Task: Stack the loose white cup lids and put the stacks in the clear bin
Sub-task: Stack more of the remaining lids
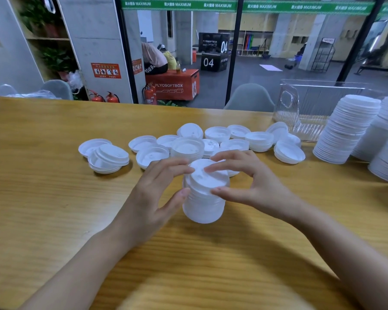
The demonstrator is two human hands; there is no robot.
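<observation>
Near the middle of the wooden table, one white lid stack stands upright; left hand and right hand each curl fingers and thumb round its top. Beyond lie roughly fifteen loose lids, round thin plastic. Far right, three tall stacks partly screen one ribbed clear bin.
</observation>
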